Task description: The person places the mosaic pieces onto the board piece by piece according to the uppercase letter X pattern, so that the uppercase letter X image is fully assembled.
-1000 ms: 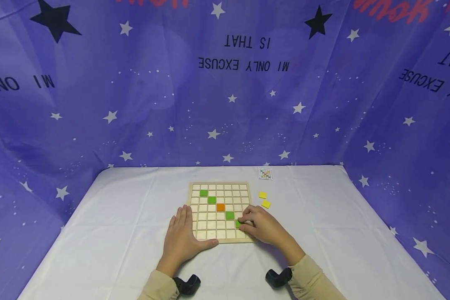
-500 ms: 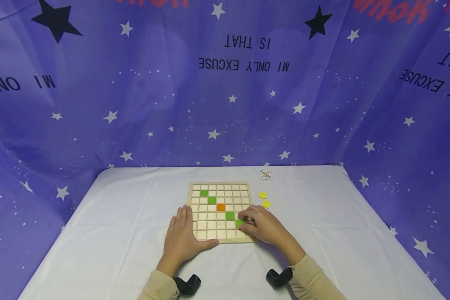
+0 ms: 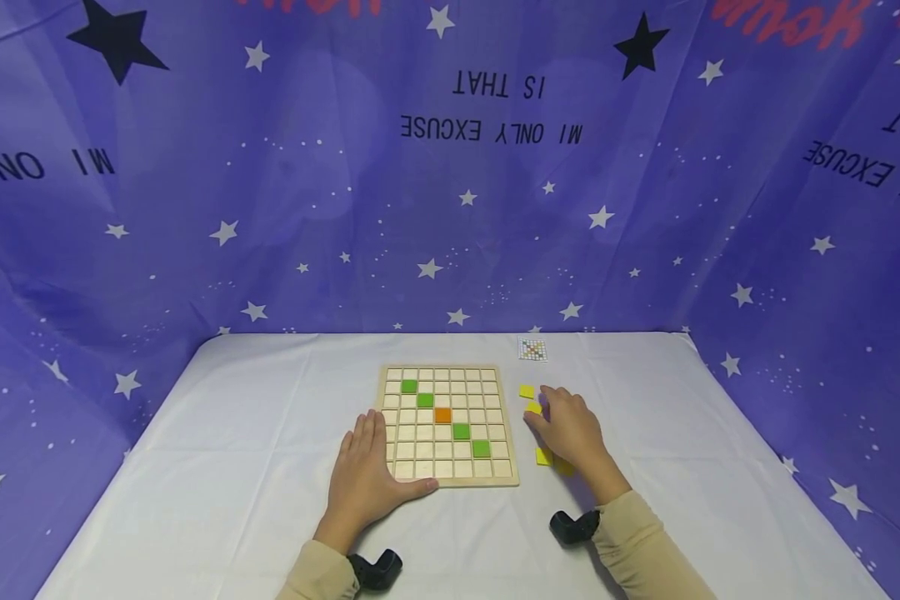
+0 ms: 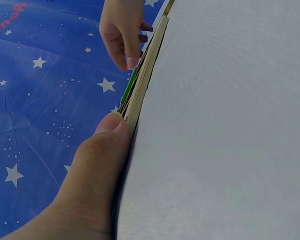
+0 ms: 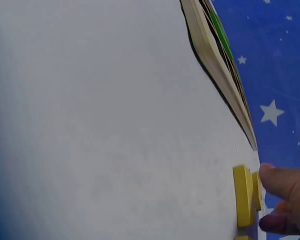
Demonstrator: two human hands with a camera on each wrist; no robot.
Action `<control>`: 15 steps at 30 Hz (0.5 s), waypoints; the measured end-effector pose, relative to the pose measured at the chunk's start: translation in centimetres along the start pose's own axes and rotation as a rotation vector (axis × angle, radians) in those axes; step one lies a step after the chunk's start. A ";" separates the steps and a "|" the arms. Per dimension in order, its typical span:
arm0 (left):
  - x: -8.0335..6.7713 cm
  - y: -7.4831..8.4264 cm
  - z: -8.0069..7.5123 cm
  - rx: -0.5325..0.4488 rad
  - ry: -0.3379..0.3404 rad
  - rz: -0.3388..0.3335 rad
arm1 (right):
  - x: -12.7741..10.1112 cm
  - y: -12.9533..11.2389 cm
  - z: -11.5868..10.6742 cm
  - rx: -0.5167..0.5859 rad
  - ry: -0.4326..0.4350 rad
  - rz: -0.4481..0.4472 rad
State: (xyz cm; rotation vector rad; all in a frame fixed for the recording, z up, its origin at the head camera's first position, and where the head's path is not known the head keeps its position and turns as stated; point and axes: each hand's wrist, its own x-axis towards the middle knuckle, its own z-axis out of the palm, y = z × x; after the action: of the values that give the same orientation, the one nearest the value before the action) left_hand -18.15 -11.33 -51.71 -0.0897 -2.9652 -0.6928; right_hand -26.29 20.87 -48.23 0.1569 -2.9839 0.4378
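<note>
A wooden grid board (image 3: 450, 481) lies on the table, with several green tiles (image 3: 461, 431) and one orange tile (image 3: 442, 415) in a diagonal line of its cells. My left hand (image 3: 363, 475) rests along the board's left side, thumb at the near edge; the thumb (image 4: 97, 150) touches the rim in the left wrist view. To the right of the board, my right hand (image 3: 573, 429) hovers at a yellow tile (image 3: 533, 407), thumb and fingers apart around it. In the right wrist view a gap shows between the right thumb (image 5: 277, 180) and a fingertip.
Another yellow tile (image 3: 527, 392) lies just beyond the right hand. More yellow tiles (image 3: 543, 457) lie under the right wrist, partly hidden. A small pattern card (image 3: 532, 349) sits at the far edge of the white-covered table (image 3: 270, 433). A starry purple cloth (image 3: 450, 233) hangs behind.
My right hand has left the lower-right green tile on the board and moved right to the yellow tiles, uncovering the board's right side. My left hand stays in place.
</note>
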 end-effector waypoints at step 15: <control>-0.1 0.1 -0.1 0.000 0.004 0.005 | 0.5 0.6 0.2 0.009 -0.006 -0.013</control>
State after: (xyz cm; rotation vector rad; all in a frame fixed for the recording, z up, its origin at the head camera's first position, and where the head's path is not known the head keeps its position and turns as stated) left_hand -18.07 -11.30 -51.60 -0.0961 -2.9602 -0.6923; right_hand -26.92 21.30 -48.47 0.1784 -2.9854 0.4503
